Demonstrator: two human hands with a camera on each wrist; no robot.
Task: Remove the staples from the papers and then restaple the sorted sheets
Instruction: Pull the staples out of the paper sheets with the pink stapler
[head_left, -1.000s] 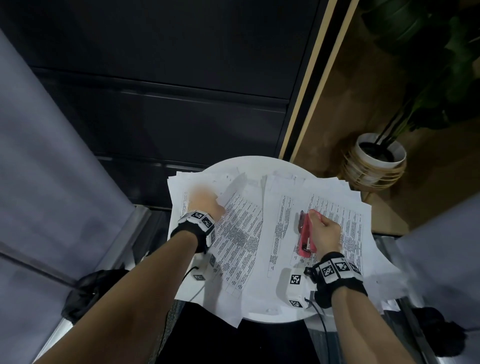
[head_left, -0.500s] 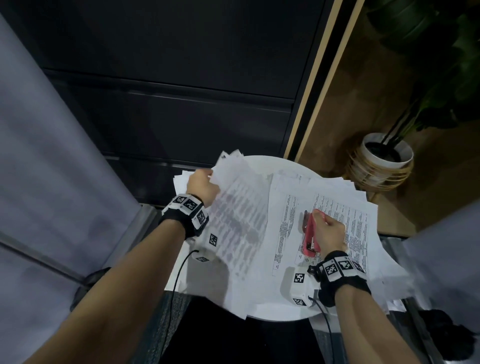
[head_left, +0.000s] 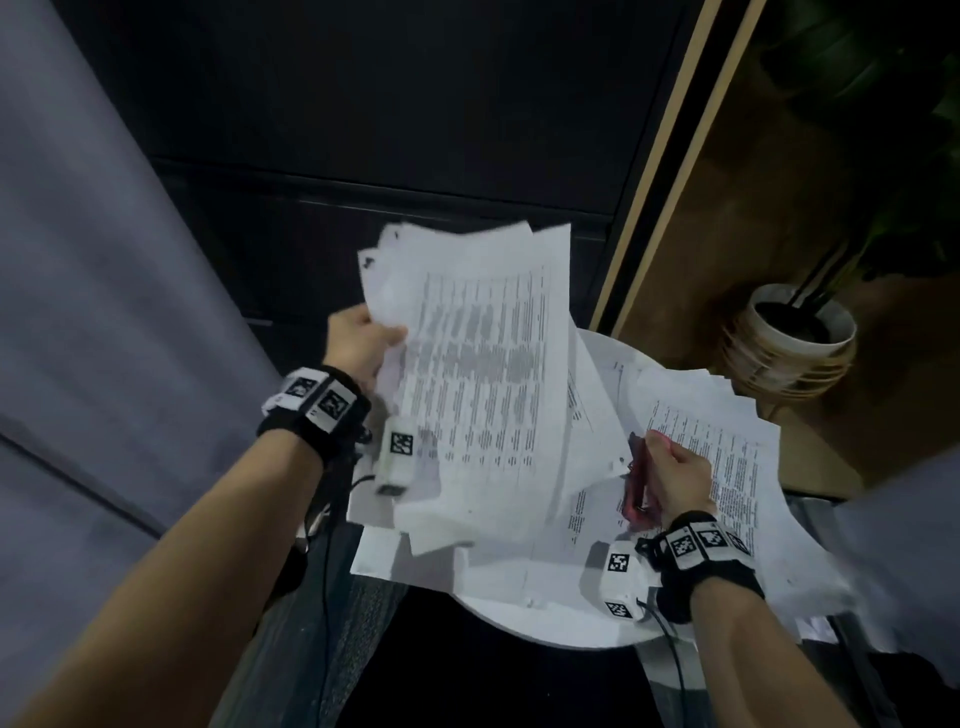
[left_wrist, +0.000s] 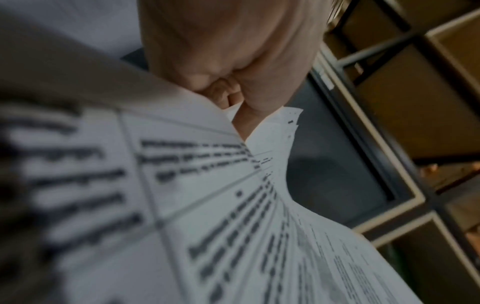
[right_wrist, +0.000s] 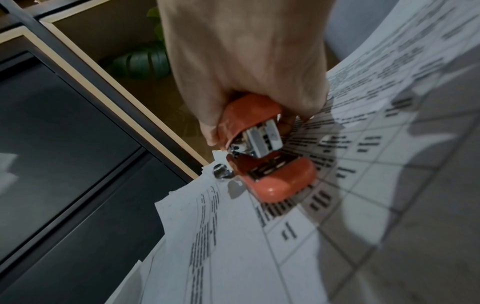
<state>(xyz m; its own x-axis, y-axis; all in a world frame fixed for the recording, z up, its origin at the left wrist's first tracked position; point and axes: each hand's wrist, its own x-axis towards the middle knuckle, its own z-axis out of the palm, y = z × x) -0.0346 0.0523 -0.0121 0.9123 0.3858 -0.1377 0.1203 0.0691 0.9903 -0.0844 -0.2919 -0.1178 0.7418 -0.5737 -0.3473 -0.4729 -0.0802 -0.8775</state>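
My left hand (head_left: 363, 340) pinches a stack of printed sheets (head_left: 478, 384) near its top left corner and holds it raised above the small round white table (head_left: 550, 621). The left wrist view shows thumb and fingers (left_wrist: 233, 96) clamped on those sheets (left_wrist: 207, 205). My right hand (head_left: 675, 473) grips a red stapler (head_left: 638, 480) over another spread of printed papers (head_left: 727, 467) lying on the table's right side. In the right wrist view the stapler (right_wrist: 262, 152) has its mouth slightly apart, just above the papers (right_wrist: 337, 226).
More loose sheets (head_left: 582, 499) cover the table and overhang its edges. A potted plant in a white pot (head_left: 795, 332) stands on the wooden floor at the right. A dark cabinet front (head_left: 363, 130) fills the background, and grey fabric (head_left: 93, 312) hangs at the left.
My left hand has lifted the left stack of sheets off the table and raised it upward. My right hand has stayed on the papers with the stapler.
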